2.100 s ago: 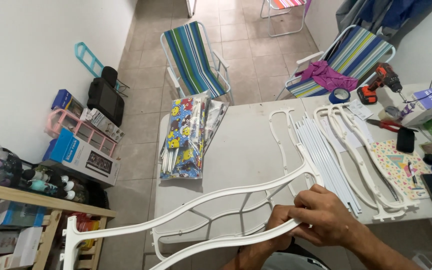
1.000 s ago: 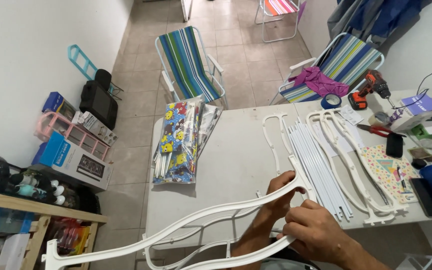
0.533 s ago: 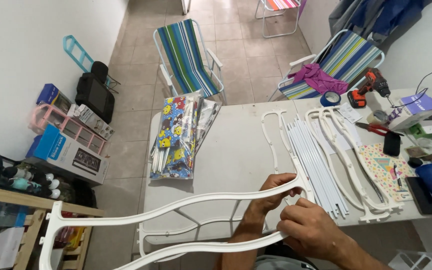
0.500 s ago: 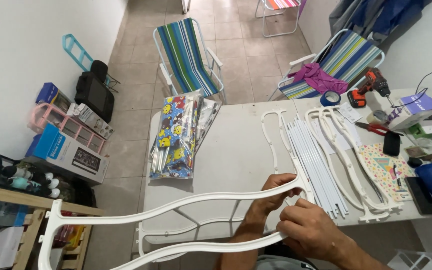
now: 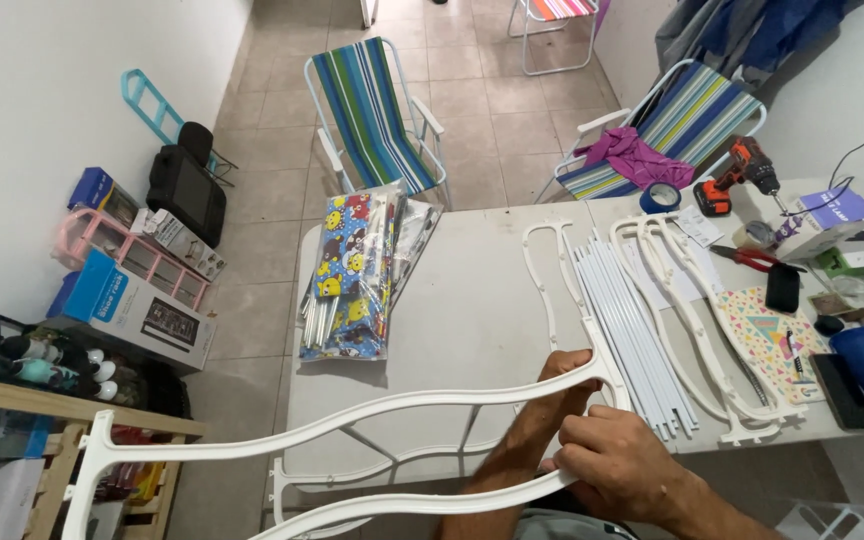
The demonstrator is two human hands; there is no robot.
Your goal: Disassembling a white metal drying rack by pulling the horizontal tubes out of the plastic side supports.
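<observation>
Grey table point(image 5: 452, 310): two hands point(image 5: 617, 465) grip one white frame point(image 5: 352, 415).

1. Your left hand point(image 5: 562, 385) grips the upper rail of the white plastic frame point(image 5: 352, 415); your right hand point(image 5: 622, 470) clasps its lower rail.
2. On the tabletop point(image 5: 472, 300) lie white rods point(image 5: 632, 320), with a cartoon-print package point(image 5: 352, 275) well apart.
</observation>
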